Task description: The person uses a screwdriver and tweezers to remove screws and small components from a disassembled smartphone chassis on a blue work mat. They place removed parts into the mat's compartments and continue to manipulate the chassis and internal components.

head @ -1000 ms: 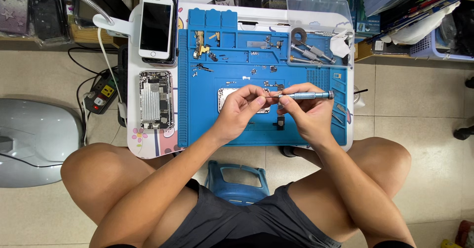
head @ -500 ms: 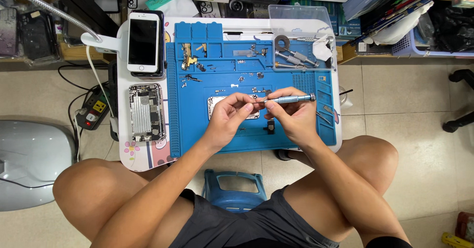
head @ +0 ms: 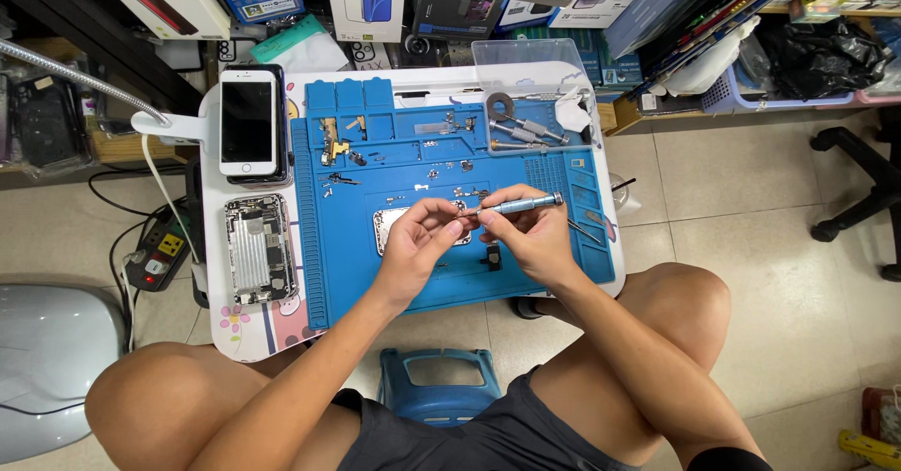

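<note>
My right hand (head: 533, 239) grips a slim grey screwdriver (head: 518, 205), held nearly level with its tip pointing left toward my left hand's fingertips. My left hand (head: 419, 243) pinches something very small at the screwdriver's tip; what it is cannot be made out. Both hands hover over a blue repair mat (head: 347, 274). Under the left hand lies a silver phone part (head: 384, 230), mostly hidden. A small black part (head: 493, 257) sits on the mat under the right hand.
Left of the mat on the white low table (head: 246, 328) lie a white phone (head: 248, 121) and an opened phone housing (head: 255, 249). Small screws and parts dot the mat's upper half. Tools fill a clear tray (head: 531, 91). A power strip (head: 158, 254) lies on the floor. A blue stool (head: 441, 382) stands between my knees.
The view has shifted so the table sits a little lower and left in frame. The hands stay together at the screwdriver tip with hardly any change in grip.
</note>
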